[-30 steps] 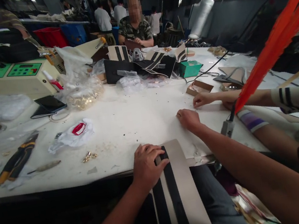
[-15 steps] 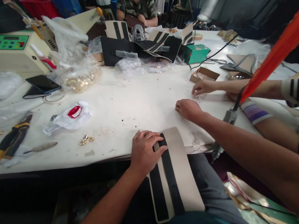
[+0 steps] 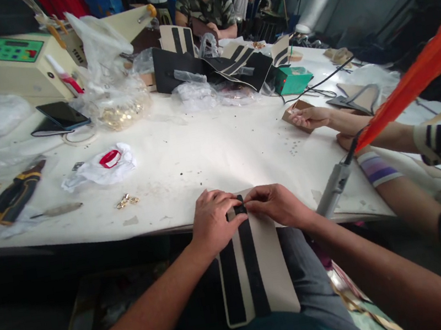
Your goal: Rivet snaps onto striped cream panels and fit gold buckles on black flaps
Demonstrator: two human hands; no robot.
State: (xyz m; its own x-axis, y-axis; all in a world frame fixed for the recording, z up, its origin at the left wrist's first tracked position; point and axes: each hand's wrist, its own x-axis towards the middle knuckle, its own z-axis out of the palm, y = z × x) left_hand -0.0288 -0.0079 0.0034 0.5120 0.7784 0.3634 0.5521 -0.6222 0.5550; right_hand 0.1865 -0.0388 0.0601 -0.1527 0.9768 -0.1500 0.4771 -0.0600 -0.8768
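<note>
A beige panel with two black strips [image 3: 271,268], flat like a bag piece, lies across the lap with its top end on the table edge. My left hand [image 3: 215,218] rests over the panel's upper left, thumb and fingers closed about the upper end of one black strip. At that same spot my right hand [image 3: 272,204] meets it from the right, fingertips pinched against the strip. Whatever small piece those fingertips hold is hidden. Close by the right forearm hangs a grey metal tool [image 3: 335,188] on an orange coiled cord [image 3: 411,73].
A co-worker's hand [image 3: 307,118] is at a small cardboard box [image 3: 296,111], with tiny pieces scattered nearby. Gold clasps [image 3: 127,201], a white cloth [image 3: 98,170] and yellow-black pliers [image 3: 14,197] lie left. A green box [image 3: 293,80] and black panels [image 3: 178,68] stand farther back.
My right hand has come back from the table near the small pieces to the strip beside my left hand. The co-worker's hand has moved to the cardboard box.
</note>
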